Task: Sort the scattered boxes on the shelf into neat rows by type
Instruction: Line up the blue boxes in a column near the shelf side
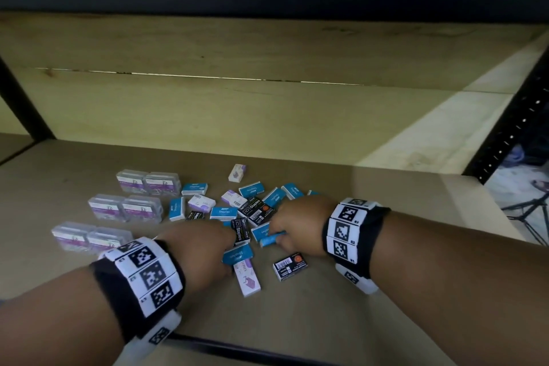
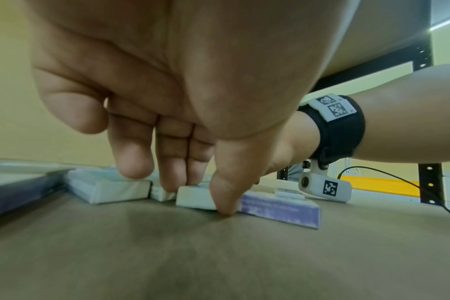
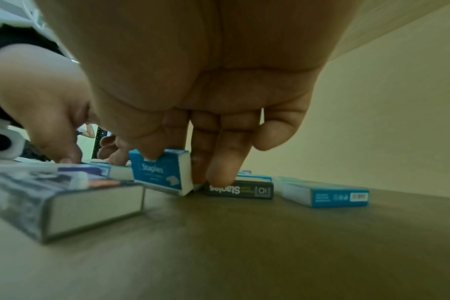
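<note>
Small boxes lie scattered on the brown shelf (image 1: 326, 321): blue staples boxes, black staples boxes and white-purple boxes. My left hand (image 1: 221, 246) reaches into the near part of the pile and pinches a flat blue staples box (image 1: 237, 255) between thumb and fingers (image 2: 190, 178); that box (image 2: 195, 196) lies on the shelf. My right hand (image 1: 279, 229) pinches another blue staples box (image 1: 269, 239), tipped up on one edge (image 3: 162, 172), thumb on top and fingers behind. A black staples box (image 3: 240, 189) lies just past those fingers.
Clear plastic cases (image 1: 124, 208) stand in tidy pairs at the left. A black box (image 1: 289, 266) and a white-purple box (image 1: 246, 276) lie nearest me. A wooden back wall rises behind, and a black upright post (image 1: 511, 134) stands at the right.
</note>
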